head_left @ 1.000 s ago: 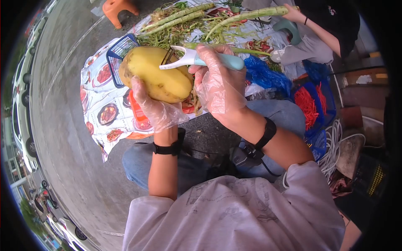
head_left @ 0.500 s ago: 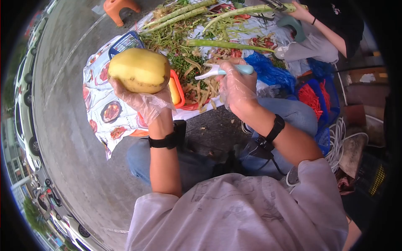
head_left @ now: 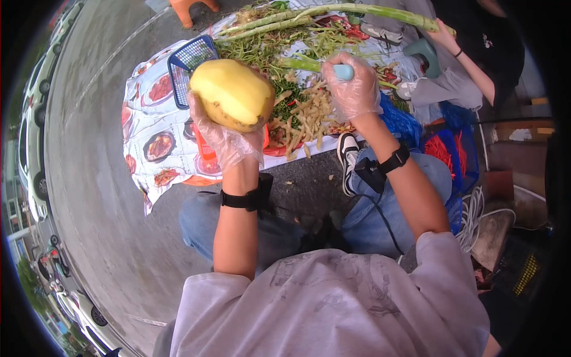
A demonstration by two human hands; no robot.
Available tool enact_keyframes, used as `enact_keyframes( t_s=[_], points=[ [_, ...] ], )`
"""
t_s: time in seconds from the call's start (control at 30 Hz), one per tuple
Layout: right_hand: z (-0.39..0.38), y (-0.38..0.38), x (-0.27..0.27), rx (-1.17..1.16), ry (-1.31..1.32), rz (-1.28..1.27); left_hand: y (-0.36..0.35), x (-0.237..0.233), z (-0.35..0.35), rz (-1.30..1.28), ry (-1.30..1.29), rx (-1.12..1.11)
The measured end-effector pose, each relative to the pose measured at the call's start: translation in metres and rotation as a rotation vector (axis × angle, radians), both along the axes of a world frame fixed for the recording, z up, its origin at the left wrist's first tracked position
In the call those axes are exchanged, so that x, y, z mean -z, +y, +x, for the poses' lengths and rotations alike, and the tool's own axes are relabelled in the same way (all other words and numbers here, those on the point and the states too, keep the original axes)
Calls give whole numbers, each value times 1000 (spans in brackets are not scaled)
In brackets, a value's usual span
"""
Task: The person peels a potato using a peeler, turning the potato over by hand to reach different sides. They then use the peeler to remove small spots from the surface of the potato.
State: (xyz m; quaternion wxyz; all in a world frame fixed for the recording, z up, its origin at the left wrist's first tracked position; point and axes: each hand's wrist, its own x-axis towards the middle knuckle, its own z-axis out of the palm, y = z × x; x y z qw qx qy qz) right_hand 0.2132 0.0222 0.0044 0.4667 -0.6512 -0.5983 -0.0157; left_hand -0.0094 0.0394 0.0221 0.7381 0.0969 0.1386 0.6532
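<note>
My left hand (head_left: pixel 223 140), in a clear plastic glove, cups a large yellow potato (head_left: pixel 229 89) from below. Most of its skin is off, with brownish patches along the lower edge. My right hand (head_left: pixel 358 98), also gloved, is closed round the light-blue handle of a peeler (head_left: pixel 343 72). Only the handle's end shows; the blade is hidden behind the fingers. A gap separates the peeler from the potato. Beneath and between both hands lie brownish peelings (head_left: pixel 312 116) on the printed sheet (head_left: pixel 140 128).
A blue basket (head_left: pixel 178 80) stands behind the potato, an orange one (head_left: pixel 205 152) under my left hand. Opposite, a co-worker's hand (head_left: pixel 443 37) grips a long green stalk (head_left: pixel 380 11). Blue plastic bags (head_left: pixel 395 122) lie right of my right hand. An orange stool (head_left: pixel 187 12) stands beyond.
The potato has shifted right and tilted in my left hand. My right hand has risen and turned, so the peeler's blade no longer shows. The co-worker's stalk has swung upward.
</note>
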Motion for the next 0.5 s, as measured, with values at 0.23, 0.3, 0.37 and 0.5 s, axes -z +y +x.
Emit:
enact_keyframes(
  t_s=[0.23, 0.3, 0.37, 0.5],
  points=[
    [10, 2, -5, -99, -20, -134, -6, -6, -10, -213, -22, 12],
    [14, 4, 1, -55, 120, -153, -6, -11, -10, -280, 12, -4],
    [-9, -7, -27, -122, 578, -158, -5, -6, -12, -267, 44, -18],
    [-52, -44, -53, -325, 1436, -171, -9, -6, -7, -256, 130, -37]
  ],
)
